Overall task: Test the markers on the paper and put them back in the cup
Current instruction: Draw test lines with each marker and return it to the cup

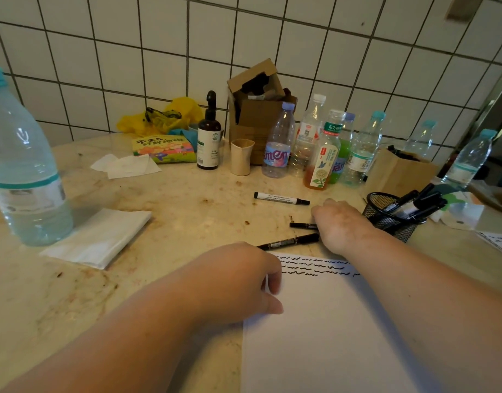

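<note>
A white paper (329, 330) lies at the table's near edge, with black squiggles (315, 266) across its top. My left hand (244, 279) rests on the paper's left edge, fingers curled around it. My right hand (340, 225) reaches beyond the paper, its fingers curled down over the end of a short black marker (302, 225). A second black marker (286, 243) lies just in front of it, and a white-barrelled marker (281, 198) lies further back. The black mesh cup (386, 219), just right of my right hand, holds several markers (414, 205).
A large water bottle (23, 165) stands at the left beside folded tissue (99, 236). Along the tiled wall stand several bottles (278, 146), a beige cup (241, 157), a brown spray bottle (208, 137), a cardboard box (258, 109) and a wooden holder (397, 171).
</note>
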### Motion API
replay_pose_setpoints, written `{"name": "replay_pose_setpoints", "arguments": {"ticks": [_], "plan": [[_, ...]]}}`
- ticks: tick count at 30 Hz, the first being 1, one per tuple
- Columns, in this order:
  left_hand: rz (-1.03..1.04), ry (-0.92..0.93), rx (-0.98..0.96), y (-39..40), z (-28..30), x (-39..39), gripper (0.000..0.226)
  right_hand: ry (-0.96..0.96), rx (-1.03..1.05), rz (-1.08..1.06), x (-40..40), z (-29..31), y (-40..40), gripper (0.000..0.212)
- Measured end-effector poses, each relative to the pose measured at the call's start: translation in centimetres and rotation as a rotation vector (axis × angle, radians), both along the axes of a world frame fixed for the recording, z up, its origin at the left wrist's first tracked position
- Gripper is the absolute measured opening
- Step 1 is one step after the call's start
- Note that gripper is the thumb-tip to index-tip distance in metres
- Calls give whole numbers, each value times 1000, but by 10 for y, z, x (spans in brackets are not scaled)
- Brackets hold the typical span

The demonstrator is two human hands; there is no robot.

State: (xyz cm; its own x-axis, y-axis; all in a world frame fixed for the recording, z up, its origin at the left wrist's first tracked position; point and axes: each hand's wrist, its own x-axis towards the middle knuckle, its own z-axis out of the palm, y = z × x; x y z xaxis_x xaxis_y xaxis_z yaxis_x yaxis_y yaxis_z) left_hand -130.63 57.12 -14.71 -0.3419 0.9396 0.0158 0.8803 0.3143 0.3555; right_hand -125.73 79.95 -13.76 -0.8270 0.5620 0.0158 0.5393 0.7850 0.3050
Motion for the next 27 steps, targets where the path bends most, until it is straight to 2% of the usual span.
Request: {"name": "replay_pose_setpoints", "arguments": {"ticks": [8, 11, 15, 18, 22, 26, 27], "plan": [[25, -21, -11, -2, -1, 1, 22, 49, 25, 59, 8, -2, -2, 32], [43, -36, 5, -2, -1, 1, 21, 197, -69, 30, 14, 10, -9, 30], [56, -7, 45, -1, -3, 0, 27, 636, -551, -42, 41, 36, -34, 9], [84, -33, 102, 1, -2, 2, 30, 865, -1018, -64, 80, 39, -56, 14], [82, -94, 196, 5, 4, 8, 26, 941, -1427, 37, 110, 17, -74, 17], [25, -70, 189, 8, 7, 15, 20, 987, -1626, 200, 111, 0, -76, 4], [18, -74, 182, 8, 8, 16, 18, 994, -1651, 228, 110, -2, -76, 6]]}}
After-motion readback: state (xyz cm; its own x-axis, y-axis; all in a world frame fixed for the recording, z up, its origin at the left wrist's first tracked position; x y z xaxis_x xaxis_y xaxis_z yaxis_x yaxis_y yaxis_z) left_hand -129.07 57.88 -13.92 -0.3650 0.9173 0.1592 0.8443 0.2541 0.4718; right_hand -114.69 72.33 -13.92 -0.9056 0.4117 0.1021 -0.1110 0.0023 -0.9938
